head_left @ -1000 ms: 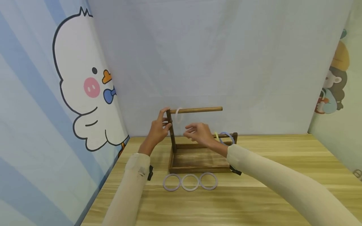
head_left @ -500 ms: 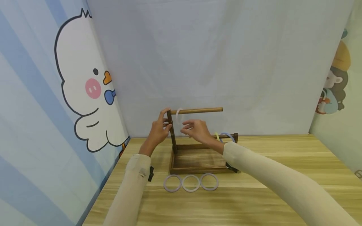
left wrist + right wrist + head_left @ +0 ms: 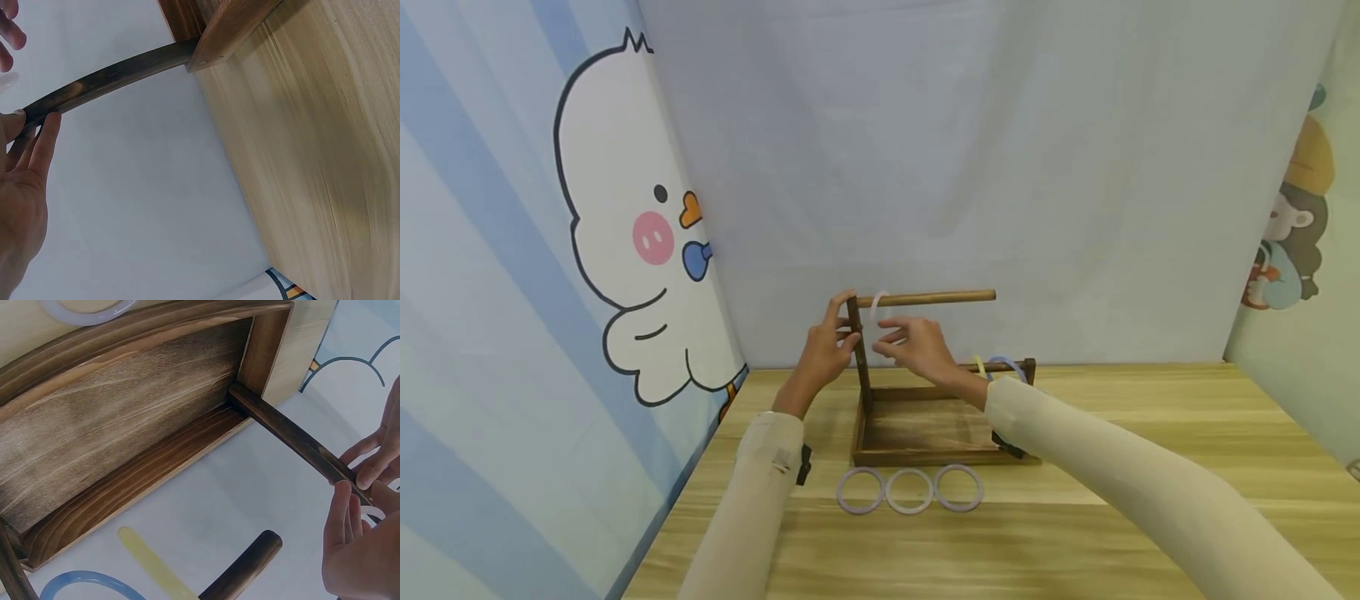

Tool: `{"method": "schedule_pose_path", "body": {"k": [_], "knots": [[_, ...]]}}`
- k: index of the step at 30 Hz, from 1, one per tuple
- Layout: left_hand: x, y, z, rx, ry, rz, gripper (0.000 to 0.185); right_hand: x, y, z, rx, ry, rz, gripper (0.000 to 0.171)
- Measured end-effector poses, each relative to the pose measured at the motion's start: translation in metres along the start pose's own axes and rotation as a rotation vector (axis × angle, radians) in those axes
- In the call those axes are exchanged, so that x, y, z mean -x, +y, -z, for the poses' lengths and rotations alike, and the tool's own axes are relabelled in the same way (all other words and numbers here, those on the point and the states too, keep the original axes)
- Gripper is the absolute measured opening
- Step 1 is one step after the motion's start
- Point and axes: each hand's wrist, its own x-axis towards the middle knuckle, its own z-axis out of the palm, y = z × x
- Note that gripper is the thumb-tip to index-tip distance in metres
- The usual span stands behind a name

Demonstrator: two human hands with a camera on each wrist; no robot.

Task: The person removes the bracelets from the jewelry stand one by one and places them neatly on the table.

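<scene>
Your left grip (image 3: 823, 354) is clasped on the upright post (image 3: 862, 371) of the wooden stand, thumb on one side and fingers on the other, near the top. Your right grip (image 3: 922, 346) has its fingers bent right by the pale ring (image 3: 875, 308); you cannot tell from these views whether they pinch it. That ring hangs around the upper bar (image 3: 940, 297), close to the post. Below, the post rises from one end of a shallow tray (image 3: 925, 457) on the table (image 3: 1112, 533). Toward the tray's other end, a yellow ring (image 3: 153, 559) and a blue ring (image 3: 87, 575) hang on the lower bar (image 3: 244, 565). In front of the tray, a white ring (image 3: 910, 511) lies flat between two purple rings (image 3: 861, 511). Behind stands a plain grey curtain (image 3: 887, 150), with a cartoon bird (image 3: 610, 192) to your left.
</scene>
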Motion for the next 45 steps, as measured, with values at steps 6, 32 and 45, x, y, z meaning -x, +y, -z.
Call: {"method": "schedule_pose_path", "body": {"k": [6,32,45], "knots": [[-0.002,0.002,-0.001,-0.008,0.001,-0.004,0.073,0.0,-0.004,0.002,-0.002,0.002,0.013,0.037],[0.0,-0.004,-0.005,-0.02,0.014,-0.011,0.074,0.001,0.004,0.004,-0.009,0.05,-0.032,0.028],[-0.003,-0.004,-0.006,-0.016,0.035,-0.024,0.073,-0.001,0.005,0.007,-0.013,0.098,-0.063,0.018]]}}
